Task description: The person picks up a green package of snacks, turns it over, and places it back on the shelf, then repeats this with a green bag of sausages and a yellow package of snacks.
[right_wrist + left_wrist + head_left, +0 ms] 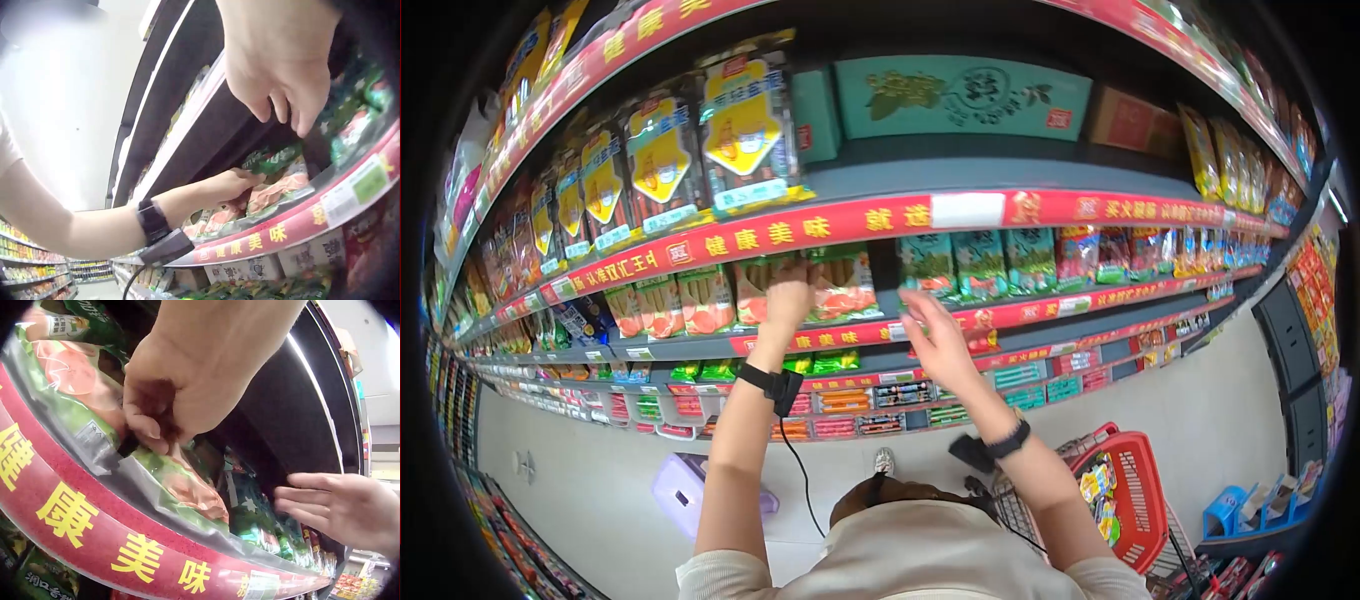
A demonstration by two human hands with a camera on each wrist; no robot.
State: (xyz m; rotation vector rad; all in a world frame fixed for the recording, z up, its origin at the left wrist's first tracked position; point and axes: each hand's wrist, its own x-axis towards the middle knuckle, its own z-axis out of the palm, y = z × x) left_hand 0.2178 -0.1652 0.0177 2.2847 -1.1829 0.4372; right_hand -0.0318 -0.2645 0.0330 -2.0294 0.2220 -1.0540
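Observation:
My left hand (pixel 791 297) reaches into the middle shelf among green-and-pink food packets. In the left wrist view its fingers are curled, and the thumb and fingertips pinch the upper corner of one packet (pixel 190 490). The right wrist view shows the same left hand (pixel 228 186) at the top of that packet (pixel 281 187), which stands in the row behind the shelf lip. My right hand (pixel 937 335) hovers in front of the shelf, to the right of that packet, with fingers extended and nothing in them. Teal-green packets (pixel 978 265) stand just beyond it.
A red price rail (pixel 880 222) runs along the shelf above, with yellow-and-black packs (pixel 745 125) and a long teal box (pixel 965 95) over it. Lower shelves hold more packets. A red basket (pixel 1135 490) on a cart stands at right, a purple stool (pixel 683 495) at left.

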